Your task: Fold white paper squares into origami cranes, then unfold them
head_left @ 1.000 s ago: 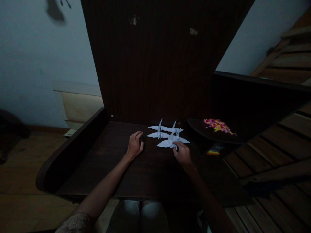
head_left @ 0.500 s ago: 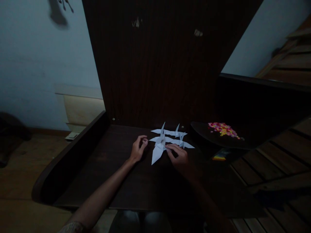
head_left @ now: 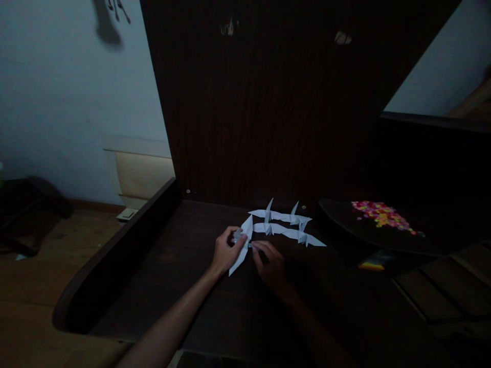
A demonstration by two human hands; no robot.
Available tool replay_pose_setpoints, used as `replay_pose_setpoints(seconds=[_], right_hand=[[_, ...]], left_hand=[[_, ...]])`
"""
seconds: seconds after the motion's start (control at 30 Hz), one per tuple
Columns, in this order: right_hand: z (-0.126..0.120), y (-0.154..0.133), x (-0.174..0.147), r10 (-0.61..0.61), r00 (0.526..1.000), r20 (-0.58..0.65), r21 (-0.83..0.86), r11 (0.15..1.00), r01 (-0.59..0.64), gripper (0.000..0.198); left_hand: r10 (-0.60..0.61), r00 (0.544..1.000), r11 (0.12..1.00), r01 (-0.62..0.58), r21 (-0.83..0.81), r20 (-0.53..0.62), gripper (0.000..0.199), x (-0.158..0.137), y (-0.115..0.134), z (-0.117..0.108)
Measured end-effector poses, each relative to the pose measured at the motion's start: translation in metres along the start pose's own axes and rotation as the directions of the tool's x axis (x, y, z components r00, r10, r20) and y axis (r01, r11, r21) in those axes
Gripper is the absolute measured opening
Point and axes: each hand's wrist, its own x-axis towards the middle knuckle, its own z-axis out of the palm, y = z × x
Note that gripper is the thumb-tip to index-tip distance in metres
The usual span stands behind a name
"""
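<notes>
A white paper crane (head_left: 240, 259) is held low over the dark desk between my two hands. My left hand (head_left: 227, 252) is closed on its left side, the thumb laid across the folded paper. Thumb and fingertips of my right hand (head_left: 270, 263) pinch a small part at its right side. Behind and to the right stand several more white paper cranes (head_left: 286, 231) in two rows, wings spread and touching or overlapping. The dim light hides the finer folds.
The dark wooden desk (head_left: 164, 266) has a raised left side edge (head_left: 115, 255) and a tall back panel (head_left: 276, 112). On a curved dark shelf (head_left: 341, 225) at the right lies a heap of small pink, red and yellow pieces (head_left: 383, 214).
My left hand has come in and closed on the paper crane. The crane has turned and moved left and nearer, away from the rows. The view has shifted a little left.
</notes>
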Motion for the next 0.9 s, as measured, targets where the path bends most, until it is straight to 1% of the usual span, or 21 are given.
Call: replay_pose_setpoints(seconds=[0.1, 0.17, 0.23, 0.33, 0.47, 0.57, 0.67, 0.8, 0.9], right_hand=[[0.001, 0.001, -0.005, 0.0, 1.0, -0.026, 0.034, 0.999, 0.001, 0.021], [0.0, 0.0, -0.007, -0.002, 0.998, -0.063, 0.054, 0.999, 0.006, 0.02], [-0.001, -0.001, -0.007, 0.02, 0.994, -0.107, 0.069, 0.998, -0.013, 0.018], [-0.002, -0.004, -0.005, 0.102, 0.984, -0.144, 0.094, 0.992, -0.089, 0.014], [-0.001, -0.005, -0.003, 0.245, 0.957, -0.155, 0.166, 0.961, -0.22, 0.01], [0.0, -0.002, -0.002, 0.333, 0.932, -0.146, 0.26, 0.921, -0.289, 0.009], [0.002, 0.002, -0.002, 0.409, 0.905, -0.116, 0.378, 0.861, -0.341, 0.009], [0.005, 0.005, -0.002, 0.475, 0.878, -0.059, 0.503, 0.774, -0.385, 0.012], [0.008, 0.009, -0.003, 0.517, 0.856, 0.021, 0.52, 0.726, -0.451, 0.019]], left_hand=[[-0.054, 0.998, 0.994, 0.055, -0.091, 0.012, 0.023, 0.003, 0.0, 0.0], [-0.09, 0.996, 0.984, 0.09, -0.156, 0.012, 0.027, 0.005, -0.002, 0.001], [-0.124, 0.992, 0.969, 0.123, -0.215, 0.006, 0.029, 0.007, -0.003, 0.001], [-0.178, 0.984, 0.946, 0.173, -0.275, 0.004, 0.03, 0.01, -0.006, -0.001], [-0.264, 0.964, 0.892, 0.26, -0.37, 0.04, 0.033, 0.011, -0.009, -0.003], [-0.315, 0.946, 0.814, 0.311, -0.49, 0.078, 0.035, 0.012, -0.01, -0.004], [-0.342, 0.93, 0.738, 0.355, -0.573, 0.136, 0.031, 0.013, -0.008, -0.004], [-0.334, 0.917, 0.691, 0.395, -0.605, 0.217, 0.025, 0.016, -0.004, -0.007], [-0.303, 0.905, 0.66, 0.426, -0.619, 0.299, 0.027, 0.018, -0.003, -0.009]])
